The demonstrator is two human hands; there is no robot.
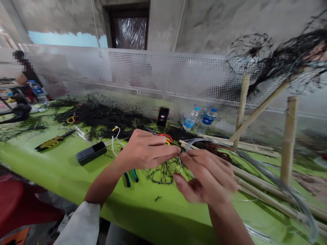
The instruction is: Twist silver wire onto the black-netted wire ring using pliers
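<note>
My left hand (145,149) is closed in a pinch above the green table, at a thin wire (180,164) whose end is partly hidden by the fingers. Facing it, my right hand (208,177) has its thumb held apart and its fingertips close to the same spot. Below the hands lies a small tangle of thin black twig-like strands (163,174). Teal-and-black handled pliers (130,177) stick out from under my left forearm. Red-and-yellow handled scissors (167,137) rest just behind my left hand.
Yellow-and-black pliers (52,142) and a black power bank (91,153) with a white cable lie left. Behind are dark strands (102,114), a phone (162,116) and water bottles (191,119). Bamboo poles (270,194), clear tubing (276,170) and upright posts (288,139) crowd the right.
</note>
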